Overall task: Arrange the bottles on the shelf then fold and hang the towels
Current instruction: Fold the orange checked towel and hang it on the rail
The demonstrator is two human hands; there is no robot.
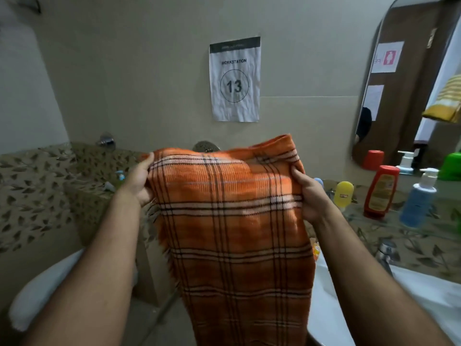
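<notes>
Both hands grip the orange plaid towel (232, 221) by its top corners — left hand (139, 181), right hand (309, 193) — hanging it lengthwise

A single head-worn view looks forward and slightly down, close to the beige tiled wall bearing the crumpled white paper workstation sign (234, 79).

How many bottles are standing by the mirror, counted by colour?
Yellow bottle: 1
Red bottle: 1
Blue pump bottle: 1
Total: 3, leaving out their reflections in the mirror.
</notes>
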